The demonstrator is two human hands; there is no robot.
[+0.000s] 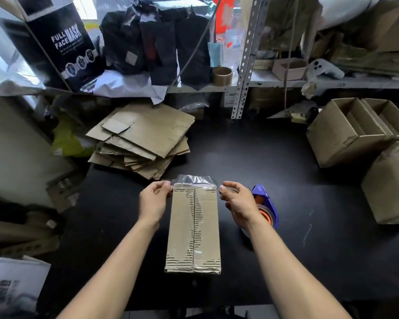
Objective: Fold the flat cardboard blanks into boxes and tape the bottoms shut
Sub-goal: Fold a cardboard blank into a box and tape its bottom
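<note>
At far left on the shelf leans a black "FULL FACE MASK" carton point(65, 42). Below it, at the back left of the black desk point(251, 157), lies a messy stack of flat cardboard blanks point(143, 139). The left hand point(153, 201) pinches the left edge of a strip of clear tape point(192, 180) that sticks up past the far end of the folded box point(194, 229), which stands in the middle of the desk with its taped bottom flaps facing up. The right hand point(236, 201) hovers just beside the box's far right corner, fingers loosely curled and holding nothing. Behind that hand sits a purple tape dispenser point(266, 208). At far right, finished open boxes point(355, 134) are piled up.
</note>
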